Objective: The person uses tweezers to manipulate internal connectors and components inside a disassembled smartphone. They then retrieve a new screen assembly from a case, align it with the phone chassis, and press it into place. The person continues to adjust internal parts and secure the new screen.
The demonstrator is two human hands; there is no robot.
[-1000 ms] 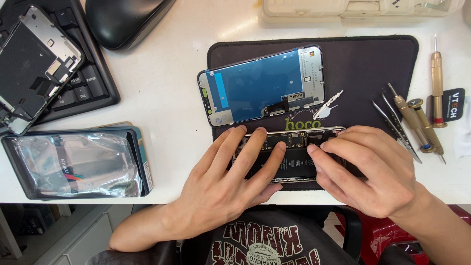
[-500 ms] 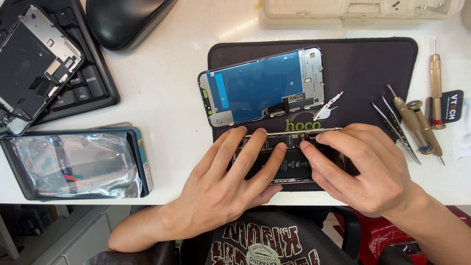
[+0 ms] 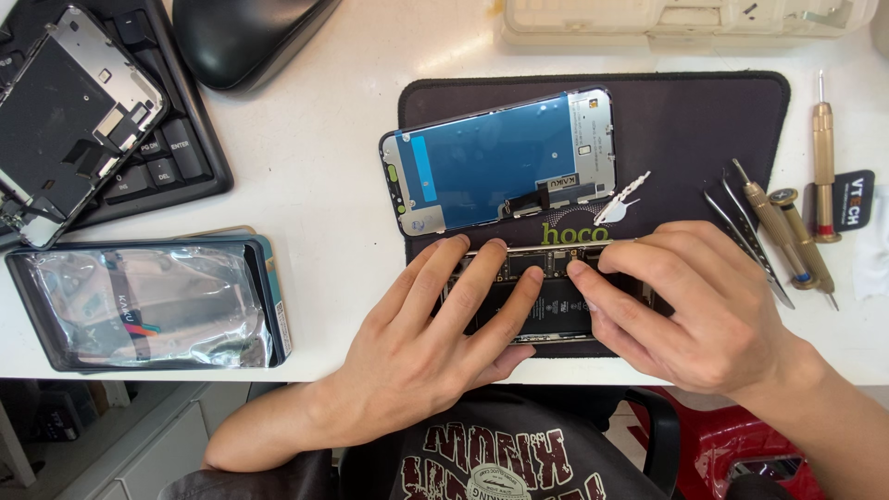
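An opened phone body [image 3: 546, 301] lies on a dark mat [image 3: 704, 130] near the table's front edge. My left hand [image 3: 435, 343] rests flat on its left half, fingers spread over the inner parts. My right hand [image 3: 694, 306] covers its right half, the fingertips pressing on the middle of the body. Just beyond the hands lies a detached screen panel [image 3: 500, 157] with a blue film, face down and tilted. A small white plastic tool [image 3: 622, 199] lies beside it.
Screwdrivers and tweezers [image 3: 778, 231] lie at the mat's right edge. At the left are a clear plastic package in a box [image 3: 139, 301], a black keyboard [image 3: 176, 157] with another phone frame [image 3: 69, 116] on it, and a black mouse [image 3: 241, 37]. A beige case [image 3: 685, 18] sits at the back.
My right hand's fingers have slid a little to the left across the phone body. The left hand has stayed in place.
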